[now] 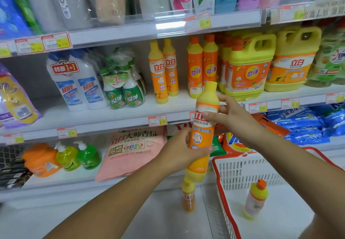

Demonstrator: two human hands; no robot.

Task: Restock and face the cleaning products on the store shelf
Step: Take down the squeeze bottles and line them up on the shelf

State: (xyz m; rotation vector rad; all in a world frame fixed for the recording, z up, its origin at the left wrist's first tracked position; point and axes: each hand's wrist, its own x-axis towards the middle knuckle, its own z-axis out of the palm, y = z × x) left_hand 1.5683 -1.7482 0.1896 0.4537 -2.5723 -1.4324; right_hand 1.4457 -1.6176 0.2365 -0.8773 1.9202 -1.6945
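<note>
Store shelving packed with cleaning products filled my view. My left hand was wrapped round the lower body of the dish-soap bottle. My right hand gripped it higher up, thumb across the label. The bottle was held upright in the air in front of the middle shelf. It looked like stiff, smooth plastic, probably full, fairly heavy and slippery, so I judged a firm mid-body hold safest, not the cap. Two matching bottles stood on that shelf with a gap to their right. Lower right, the red-rimmed basket held a spare bottle, and a loose bottle stood beside the basket on the floor.
</note>
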